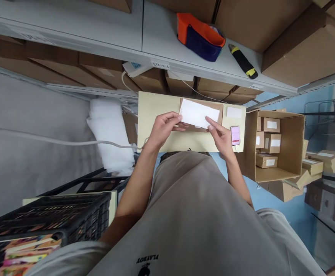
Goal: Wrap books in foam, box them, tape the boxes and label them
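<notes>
A white rectangular slip of paper [199, 112], perhaps a label, is held slightly tilted over a flat brown cardboard box [220, 109]. My left hand [167, 124] pinches its left end between thumb and fingers. At the lower right edge, the fingers of my right hand [221, 136] grip the same slip. Beneath lies a pale yellow tabletop [158, 105]. A phone [235, 135] with a pinkish screen rests right of my right hand, and a small white paper [234, 112] lies above it. Much of the box's top is hidden by the slip.
Above the table runs a grey shelf [98, 48] with a tape dispenser [201, 37] and a black-yellow utility knife [243, 61]. An open carton [295, 145] holding several small boxes stands right. White foam wrap [110, 132], a cable [69, 141] and a black crate [89, 214] are left.
</notes>
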{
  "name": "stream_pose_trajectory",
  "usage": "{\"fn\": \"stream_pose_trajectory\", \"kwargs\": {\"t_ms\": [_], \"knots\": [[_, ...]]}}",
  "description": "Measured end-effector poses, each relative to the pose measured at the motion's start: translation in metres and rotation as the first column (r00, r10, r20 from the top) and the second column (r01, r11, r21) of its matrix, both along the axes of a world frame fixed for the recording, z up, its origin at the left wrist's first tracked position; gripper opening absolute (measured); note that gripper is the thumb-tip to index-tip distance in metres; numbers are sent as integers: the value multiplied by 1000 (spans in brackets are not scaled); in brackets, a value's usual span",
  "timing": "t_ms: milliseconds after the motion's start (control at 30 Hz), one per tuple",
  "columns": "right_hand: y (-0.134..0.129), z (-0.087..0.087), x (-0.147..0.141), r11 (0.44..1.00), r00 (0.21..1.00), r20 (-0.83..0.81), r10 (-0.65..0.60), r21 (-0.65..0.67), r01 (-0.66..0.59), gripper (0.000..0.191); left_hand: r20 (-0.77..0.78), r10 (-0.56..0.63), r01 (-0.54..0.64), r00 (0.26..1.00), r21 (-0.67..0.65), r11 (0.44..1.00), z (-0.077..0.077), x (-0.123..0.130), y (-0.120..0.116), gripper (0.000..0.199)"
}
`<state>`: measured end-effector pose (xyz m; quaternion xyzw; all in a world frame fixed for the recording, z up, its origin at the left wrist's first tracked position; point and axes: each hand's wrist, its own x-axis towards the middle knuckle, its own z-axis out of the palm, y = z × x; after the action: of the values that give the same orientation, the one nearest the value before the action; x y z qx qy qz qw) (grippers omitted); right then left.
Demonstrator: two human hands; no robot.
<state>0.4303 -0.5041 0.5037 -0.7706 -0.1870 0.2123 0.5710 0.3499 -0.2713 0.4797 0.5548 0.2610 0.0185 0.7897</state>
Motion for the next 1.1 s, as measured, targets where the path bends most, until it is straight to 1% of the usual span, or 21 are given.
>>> {"fn": "stream_pose_trajectory", "kwargs": {"t_ms": [133,200,233,300,333,367,400,467,500,533,600,667,733,833,933,1100], "knots": [[-6,-1,4,999,999,-41,-29,20,30,37,-20,37,-36,999,52,998,-13,4,2,38],[-6,-2,5,997,997,-52,-65,27,66,37,-23,90,-87,996,103,991,-18,8,-3,37],[-5,-3,5,996,995,-57,-79,34,81,38,-11,135,-131,991,155,979,-19,9,-7,35],[-4,-3,5,994,994,-62,-95,43,98,39,56,209,-216,976,293,931,-14,10,-17,34],[-3,-2,5,994,994,-57,-95,42,98,38,105,209,-233,972,358,904,-8,10,-24,36],[-2,-1,5,995,995,-47,-90,40,92,37,152,172,-220,973,408,886,-1,10,-31,39],[-1,0,5,996,996,-33,-78,37,79,36,188,104,-178,977,437,882,7,9,-39,42],[0,5,5,999,999,5,-36,35,36,35,217,-48,-53,975,435,899,22,6,-55,41],[0,7,5,999,999,28,-17,35,16,35,219,-92,-9,971,418,909,28,5,-62,42],[0,10,5,999,999,54,0,34,-2,35,219,-111,16,969,395,918,32,3,-68,43],[-1,16,6,999,994,104,27,28,-30,35,217,-88,7,972,346,938,35,2,-78,47],[-3,19,5,999,991,131,41,30,-45,36,224,-36,-32,974,294,955,34,2,-85,49],[-5,19,3,998,992,124,25,55,-32,39,236,19,-79,972,247,966,32,3,-88,49],[-7,15,0,993,998,63,-24,116,16,50,245,73,-125,967,205,971,32,4,-91,49],[-8,9,-3,990,999,33,-39,139,34,43,248,84,-139,965,211,968,35,3,-92,50],[-10,5,-4,992,992,120,-48,121,34,36,230,63,-122,971,251,960,39,1,-95,50]]}}
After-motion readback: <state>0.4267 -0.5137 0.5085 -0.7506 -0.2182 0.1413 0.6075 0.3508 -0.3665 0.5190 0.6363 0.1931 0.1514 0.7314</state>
